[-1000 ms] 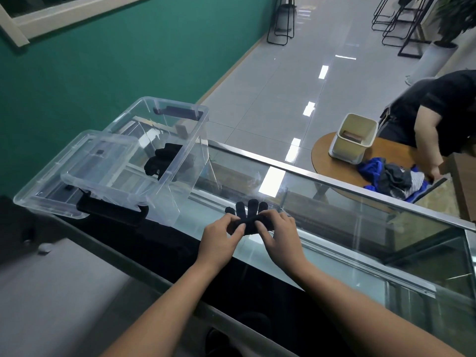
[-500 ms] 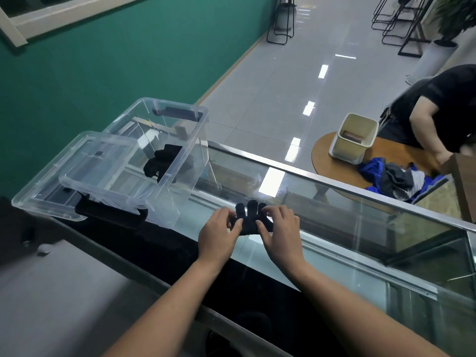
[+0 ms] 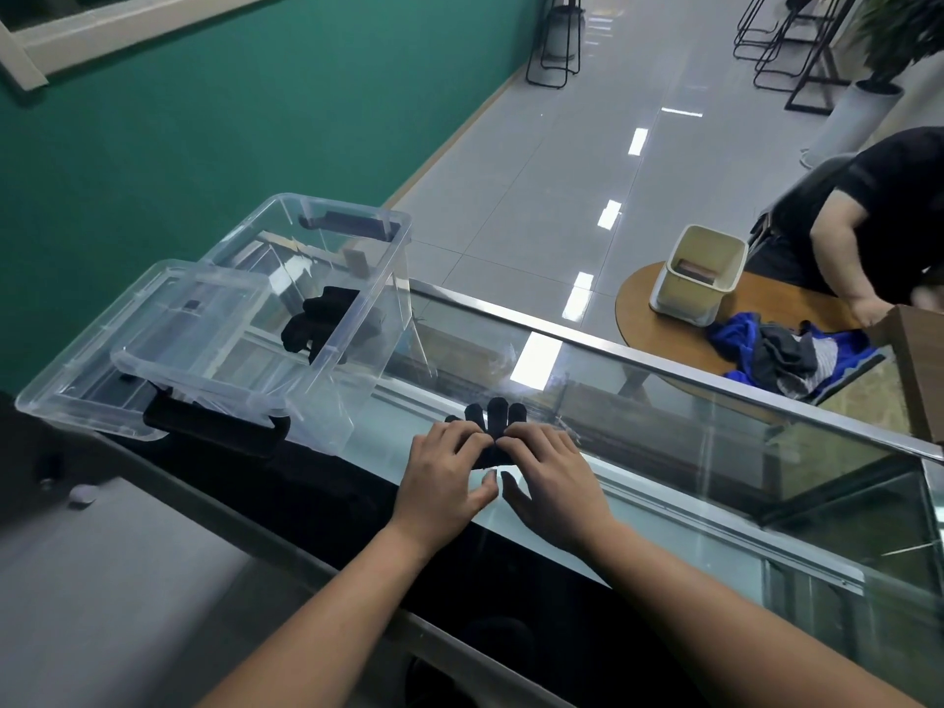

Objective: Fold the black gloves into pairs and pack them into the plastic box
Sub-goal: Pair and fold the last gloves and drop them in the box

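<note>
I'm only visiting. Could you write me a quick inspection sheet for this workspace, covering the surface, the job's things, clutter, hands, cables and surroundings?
Surface: glass counter, reflective, with a metal far edge.
Job's things: black gloves lie flat on the counter, fingertips pointing away. The plastic box to the left is open, with more gloves inside. The lid is propped at the box's near end.
Clutter: small pale object on the grey ledge, too small to tell what it is.
Grips: left hand and right hand press on the gloves, thumbs spread.
Cables: nothing seen.
Surroundings: green wall; a person at a round table with a bin and clothes.
</note>
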`<state>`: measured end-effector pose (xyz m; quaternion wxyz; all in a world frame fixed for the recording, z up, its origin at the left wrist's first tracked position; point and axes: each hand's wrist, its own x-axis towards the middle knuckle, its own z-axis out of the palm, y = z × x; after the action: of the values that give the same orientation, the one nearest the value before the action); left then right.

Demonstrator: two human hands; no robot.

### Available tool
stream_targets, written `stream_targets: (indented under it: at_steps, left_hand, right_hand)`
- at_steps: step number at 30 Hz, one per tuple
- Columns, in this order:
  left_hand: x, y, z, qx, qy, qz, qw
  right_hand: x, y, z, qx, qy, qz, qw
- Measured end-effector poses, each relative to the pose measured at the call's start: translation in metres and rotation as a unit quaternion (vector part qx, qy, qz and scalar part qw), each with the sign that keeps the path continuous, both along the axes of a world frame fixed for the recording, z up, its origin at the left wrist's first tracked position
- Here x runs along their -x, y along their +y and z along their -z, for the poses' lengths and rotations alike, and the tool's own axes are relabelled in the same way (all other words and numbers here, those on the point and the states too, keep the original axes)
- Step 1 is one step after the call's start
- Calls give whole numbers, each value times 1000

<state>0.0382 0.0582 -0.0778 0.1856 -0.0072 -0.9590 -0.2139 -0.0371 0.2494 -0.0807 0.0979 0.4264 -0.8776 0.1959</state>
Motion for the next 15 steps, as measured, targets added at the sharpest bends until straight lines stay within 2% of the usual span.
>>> stream_targets:
  at_steps: [8, 12, 15]
  left_hand:
    - [1, -1, 0, -18, 1, -11, 1000]
    - [-3, 0, -5, -90, 11, -45, 995]
    - [-5, -1, -7, -143, 4, -76, 987]
  right_hand:
    - [4, -6, 0, 13, -28, 34, 999]
    - [7, -8, -6, 36, -29, 35, 998]
    - [6, -10, -15, 45, -83, 29, 995]
